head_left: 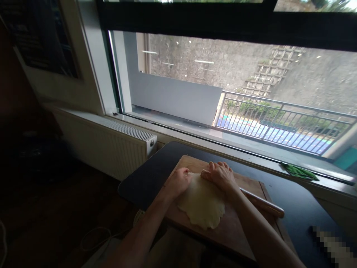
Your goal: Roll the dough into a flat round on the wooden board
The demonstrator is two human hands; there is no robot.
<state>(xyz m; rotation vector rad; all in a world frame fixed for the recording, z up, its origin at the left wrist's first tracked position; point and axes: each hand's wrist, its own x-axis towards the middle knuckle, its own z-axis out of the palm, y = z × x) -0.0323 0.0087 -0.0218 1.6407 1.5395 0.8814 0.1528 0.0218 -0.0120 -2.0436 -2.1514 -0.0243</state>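
A flattened sheet of pale dough (203,204) with an uneven near edge lies on a wooden board (184,163). My left hand (181,181) is at the sheet's far left edge, its fingers curled closed on the dough. At the far right edge rests my right hand (221,176), palm down, with its fingers stretched out and slightly apart. A smooth rolling pin (263,203) lies slantwise across the board's right side. Its far end is hidden behind my right hand and wrist, so whether they touch cannot be told.
The board sits on a dark table (150,178) with rounded corners, below a wide window. A green cloth (299,171) lies on the sill. Left of the table is a white radiator (119,145). A blurred-out object (331,242) is at the table's right side.
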